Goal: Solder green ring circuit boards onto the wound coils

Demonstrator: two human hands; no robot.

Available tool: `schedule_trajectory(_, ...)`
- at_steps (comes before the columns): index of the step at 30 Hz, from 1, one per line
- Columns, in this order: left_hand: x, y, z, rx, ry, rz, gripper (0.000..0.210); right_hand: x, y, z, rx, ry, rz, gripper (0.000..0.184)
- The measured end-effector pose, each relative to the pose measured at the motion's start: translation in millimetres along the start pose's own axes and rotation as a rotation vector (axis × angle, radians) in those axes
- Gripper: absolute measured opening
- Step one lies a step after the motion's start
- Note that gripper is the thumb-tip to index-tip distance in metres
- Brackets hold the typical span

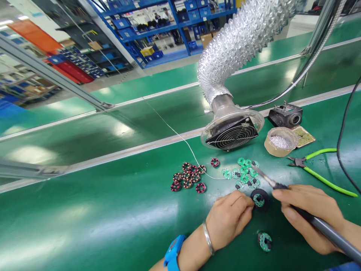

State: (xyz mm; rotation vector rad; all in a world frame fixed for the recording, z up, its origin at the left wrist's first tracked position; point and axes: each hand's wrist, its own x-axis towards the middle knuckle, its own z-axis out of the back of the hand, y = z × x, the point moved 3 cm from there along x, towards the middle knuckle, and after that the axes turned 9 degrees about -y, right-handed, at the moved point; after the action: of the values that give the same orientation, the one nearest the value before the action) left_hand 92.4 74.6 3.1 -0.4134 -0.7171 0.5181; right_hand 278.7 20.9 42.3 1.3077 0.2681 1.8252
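My left hand (229, 216), wearing a silver bangle and a blue wrist strap, is closed with its fingertips at the left edge of a round black piece (264, 192). A small green circuit board (258, 200) sits on that piece. My right hand (313, 214) grips a soldering iron (327, 230), its tip pointing up and left over a cluster of loose round green boards (244, 178). Nearer to me lies another round board assembly (264, 241). Left of the boards is a group of small wound coils (187, 176), black with copper and red. Solder wire (184, 141) hangs down to the boards.
A fume extractor (236, 135) on a silver flexible duct (239, 45) hangs over the green bench. To the right are a tub of solder bits (279, 142), a sponge tray (304, 136), a black iron stand (286, 116) and green-handled cutters (318, 174). A black cable (342, 150) runs down the right side.
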Motion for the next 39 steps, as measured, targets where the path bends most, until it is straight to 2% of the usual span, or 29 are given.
schedule_trajectory(5,-1.6,1.5,-2.1,0.012,-0.031,-0.006,0.01,2.1,-17.1,-24.3,-0.007,0.12,0.008,0.029)
schedule_trajectory(8,-1.6,1.8,-3.2,0.006,-0.047,-0.005,0.01,0.1,-20.5,-29.4,0.011,0.167,0.004,0.031)
schedule_trajectory(16,0.2,-1.4,-1.5,-0.004,-0.048,0.013,0.01,-1.6,-22.8,-29.4,0.034,0.163,-0.021,0.029)
schedule_trajectory(22,-1.5,-8.7,-5.5,0.168,-0.052,-0.128,0.009,-2.3,-23.7,-29.7,0.04,0.154,-0.022,0.031)
schedule_trajectory(24,-1.1,-10.8,-6.6,0.167,-0.062,-0.137,0.009,-2.5,-24.0,-29.6,0.045,0.154,-0.017,0.032)
schedule_trajectory(26,0.3,-10.7,-6.5,0.082,-0.061,-0.062,0.008,-2.5,-24.2,-29.5,0.046,0.152,-0.012,0.032)
schedule_trajectory(31,3.3,-1.4,-3.6,-0.248,-0.046,0.34,0.008,-1.6,-22.7,-29.3,0.036,0.153,-0.007,0.028)
schedule_trajectory(33,3.2,0.1,-2.8,-0.287,-0.045,0.381,0.009,-1.3,-22.0,-29.0,0.028,0.152,-0.007,0.027)
schedule_trajectory(36,2.5,-2.1,-2.9,-0.245,-0.038,0.274,0.008,-1.8,-21.7,-28.7,0.024,0.161,-0.001,0.03)
schedule_trajectory(39,1.8,-5.9,-3.8,-0.056,-0.024,0.095,0.005,-3.2,-22.8,-29.2,0.024,0.183,-0.007,0.032)
